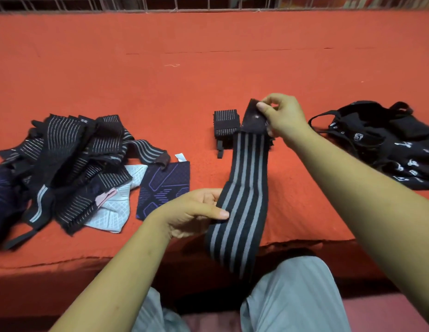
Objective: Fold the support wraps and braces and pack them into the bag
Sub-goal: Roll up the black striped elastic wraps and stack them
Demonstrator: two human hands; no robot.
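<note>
While aloft, wrap (244, 178) between hands (196, 212) (284, 113) (striped)

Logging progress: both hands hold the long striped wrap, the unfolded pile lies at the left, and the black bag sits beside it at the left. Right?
Not quite: the head view shows the black bag at the right, apart from the pile. The left hand and right hand do hold the striped wrap.

Home bedroom: orange-sheeted bed (208, 39)
</note>
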